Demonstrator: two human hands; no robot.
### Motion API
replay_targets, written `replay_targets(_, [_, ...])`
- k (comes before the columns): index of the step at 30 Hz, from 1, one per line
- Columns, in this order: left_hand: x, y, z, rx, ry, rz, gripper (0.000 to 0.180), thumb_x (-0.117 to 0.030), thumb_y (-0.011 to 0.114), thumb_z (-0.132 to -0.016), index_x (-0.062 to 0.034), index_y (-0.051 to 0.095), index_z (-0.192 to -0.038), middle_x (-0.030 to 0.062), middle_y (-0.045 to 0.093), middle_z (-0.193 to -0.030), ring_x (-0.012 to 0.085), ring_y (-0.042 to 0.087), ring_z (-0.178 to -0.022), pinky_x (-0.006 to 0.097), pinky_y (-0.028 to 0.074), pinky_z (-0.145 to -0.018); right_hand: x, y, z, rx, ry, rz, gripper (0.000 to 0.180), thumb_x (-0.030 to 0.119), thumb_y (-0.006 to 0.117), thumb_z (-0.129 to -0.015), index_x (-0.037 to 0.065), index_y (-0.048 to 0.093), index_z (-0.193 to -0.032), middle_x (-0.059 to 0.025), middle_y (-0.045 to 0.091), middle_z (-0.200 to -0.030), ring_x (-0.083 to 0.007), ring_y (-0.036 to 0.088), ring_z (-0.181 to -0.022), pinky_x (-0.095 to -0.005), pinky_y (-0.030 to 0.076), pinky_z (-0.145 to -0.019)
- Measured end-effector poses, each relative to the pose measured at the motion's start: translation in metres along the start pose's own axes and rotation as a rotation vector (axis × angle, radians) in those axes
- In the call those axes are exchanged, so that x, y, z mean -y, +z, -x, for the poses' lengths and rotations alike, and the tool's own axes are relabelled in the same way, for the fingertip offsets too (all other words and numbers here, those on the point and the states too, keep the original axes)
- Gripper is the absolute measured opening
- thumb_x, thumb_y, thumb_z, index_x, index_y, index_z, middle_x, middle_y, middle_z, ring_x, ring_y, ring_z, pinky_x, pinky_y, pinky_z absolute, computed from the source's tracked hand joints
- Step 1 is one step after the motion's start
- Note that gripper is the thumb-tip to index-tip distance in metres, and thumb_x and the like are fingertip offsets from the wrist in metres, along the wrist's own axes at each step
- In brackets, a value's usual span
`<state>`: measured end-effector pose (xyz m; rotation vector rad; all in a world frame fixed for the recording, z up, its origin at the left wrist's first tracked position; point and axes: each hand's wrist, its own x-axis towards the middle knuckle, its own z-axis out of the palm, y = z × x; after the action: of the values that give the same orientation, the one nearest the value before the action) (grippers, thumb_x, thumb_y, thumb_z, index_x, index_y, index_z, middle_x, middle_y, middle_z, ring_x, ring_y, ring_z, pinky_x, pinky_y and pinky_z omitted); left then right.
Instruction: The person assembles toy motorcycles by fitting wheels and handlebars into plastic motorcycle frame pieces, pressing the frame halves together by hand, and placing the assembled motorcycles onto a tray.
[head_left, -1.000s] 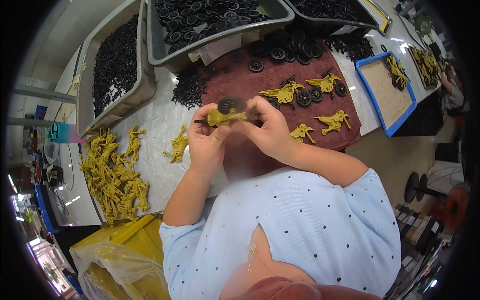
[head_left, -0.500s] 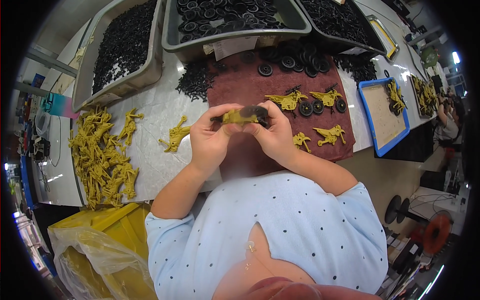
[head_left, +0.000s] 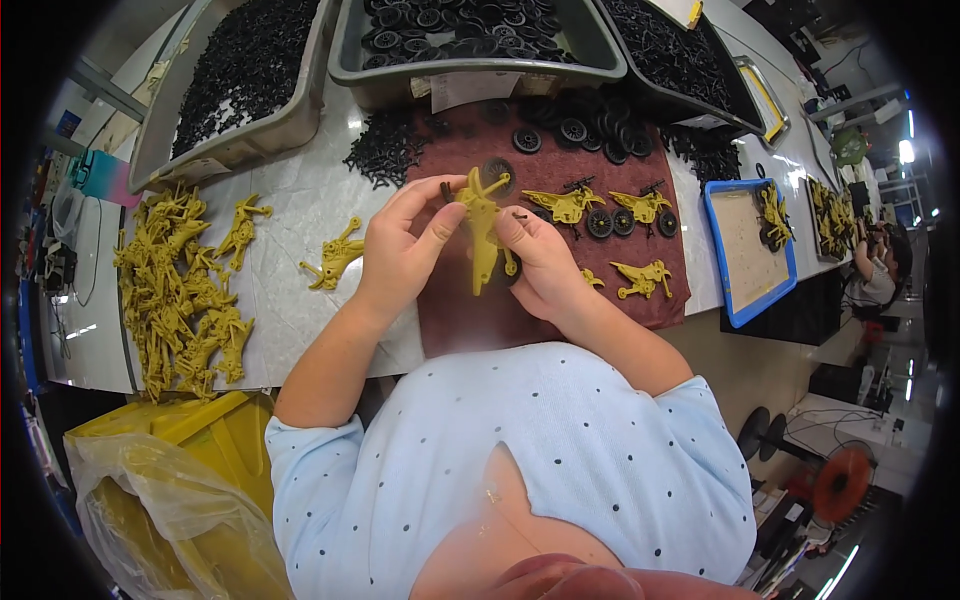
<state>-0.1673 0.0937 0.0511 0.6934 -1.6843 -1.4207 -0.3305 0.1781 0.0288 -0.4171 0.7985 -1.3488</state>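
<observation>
Both my hands hold a yellow toy motorcycle body (head_left: 482, 235) above the dark red cloth (head_left: 450, 310). My left hand (head_left: 400, 245) grips it from the left, thumb on the yellow plastic and fingers behind. From the other side my right hand (head_left: 545, 260) pinches it between thumb and fingers. A black wheel (head_left: 497, 175) shows at its far end; a second dark wheel is partly hidden beside my right fingers. To the right on the cloth lie two toy motorcycles (head_left: 570, 205) with black wheels and handlebars. Nearer me is a bare yellow body (head_left: 643, 278), with another partly covered by my right hand.
A heap of yellow bodies (head_left: 180, 290) covers the table's left side. Grey bins (head_left: 480, 70) of black parts and wheels stand along the back, with loose wheels (head_left: 573, 132) before them. A blue-rimmed tray (head_left: 713, 250) is at right, a yellow bin (head_left: 220, 430) at lower left.
The toy motorcycle body has been turned from lying crosswise to pointing toward me, its yellow side now showing. My hands have shifted around it. The whole view has moved slightly.
</observation>
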Motion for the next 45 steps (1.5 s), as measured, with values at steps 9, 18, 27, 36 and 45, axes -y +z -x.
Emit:
replay_targets(9, [0.004, -0.005, -0.007, 0.049, 0.406, -0.448, 0.021, -0.006, 0.065, -0.086, -0.0004, 0.066, -0.107, 0.0106, 0.058, -0.106, 0.0214, 0.060, -0.090, 0.030, 0.050, -0.075, 0.009, -0.001, 0.000, 0.045, 0.146, -0.064, 0.032, 0.032, 0.058, -0.097, 0.003, 0.056, -0.109, -0.0063, 0.065, -0.101, -0.0135, 0.063, -0.087, -0.0284, 0.052, -0.078])
replay_targets(18, [0.018, -0.002, 0.004, 0.198, -0.432, 0.068, 0.041, -0.026, 0.061, -0.095, 0.0018, 0.046, -0.121, 0.0104, 0.064, -0.099, 0.0143, 0.062, -0.079, 0.027, 0.051, -0.069, 0.012, 0.005, 0.000, -0.116, -0.133, 0.006, 0.029, 0.024, 0.060, -0.096, 0.000, 0.053, -0.112, -0.0070, 0.062, -0.102, -0.0125, 0.060, -0.091, -0.0275, 0.050, -0.079])
replay_targets(27, [0.020, -0.003, 0.002, 0.183, -0.510, 0.253, 0.028, -0.007, 0.058, -0.093, 0.0055, 0.061, -0.118, 0.0043, 0.065, -0.085, 0.0092, 0.059, -0.073, 0.022, 0.048, -0.066, 0.014, 0.001, 0.002, -0.109, -0.165, 0.317, 0.030, 0.010, 0.061, -0.094, -0.001, 0.052, -0.119, -0.0063, 0.063, -0.106, -0.0118, 0.061, -0.097, -0.0245, 0.050, -0.084])
replay_targets(36, [0.016, -0.030, -0.011, 0.134, -0.417, -0.434, 0.028, -0.004, 0.061, -0.088, -0.0004, 0.066, -0.115, 0.0082, 0.068, -0.084, 0.0165, 0.062, -0.074, 0.030, 0.049, -0.070, 0.072, -0.047, 0.034, -0.244, -0.352, 1.328, 0.027, 0.002, 0.059, -0.091, 0.001, 0.058, -0.118, -0.0098, 0.064, -0.106, -0.0183, 0.063, -0.097, -0.0283, 0.050, -0.084])
replay_targets(45, [0.012, -0.009, -0.004, -0.023, 0.067, -1.150, 0.025, -0.015, 0.066, -0.086, -0.0056, 0.066, -0.109, 0.0129, 0.060, -0.104, 0.0314, 0.056, -0.099, 0.041, 0.044, -0.086, 0.085, -0.056, 0.075, 0.062, 0.012, 1.809, 0.042, 0.005, 0.073, -0.072, 0.004, 0.060, -0.112, -0.0118, 0.060, -0.105, -0.0324, 0.058, -0.103, -0.0393, 0.048, -0.087])
